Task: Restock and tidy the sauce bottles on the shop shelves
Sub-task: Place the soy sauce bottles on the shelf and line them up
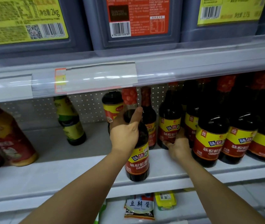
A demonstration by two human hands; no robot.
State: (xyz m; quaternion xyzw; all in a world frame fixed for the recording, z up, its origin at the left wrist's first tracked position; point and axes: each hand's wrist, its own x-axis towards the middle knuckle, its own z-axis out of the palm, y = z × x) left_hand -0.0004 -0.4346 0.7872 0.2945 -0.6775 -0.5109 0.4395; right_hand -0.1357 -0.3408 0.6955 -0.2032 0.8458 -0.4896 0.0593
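Nearest the camera, on the lowest shelf, lies a dark packet with a white label reading 豆瓣酱, and just beside it on the right a yellow pack.

Above them, at the front lip of the middle shelf, the left hand grips a dark sauce bottle by its shoulder and neck, thumb up along the glass and fingers curled round the far side. This bottle leans with its red-wrapped cap tipped toward the back, so its long axis is tilted off vertical; its base meets the shelf near the edge. The yellow and red label faces the camera and reads 味达美 and 味极鲜.

To the right and a little deeper, the right hand holds a second bottle low on its body, fingers wrapped behind it. It stands upright with the same 味达美 label forward.

Further right, a row of matching bottles stands upright, labels out. Behind the left hand stand a yellow-labelled bottle and a red-capped bottle. A green bottle stands well apart to the left, by the pegboard back.

On the top shelf sit large grey jugs; one yellow label shows 2kg.
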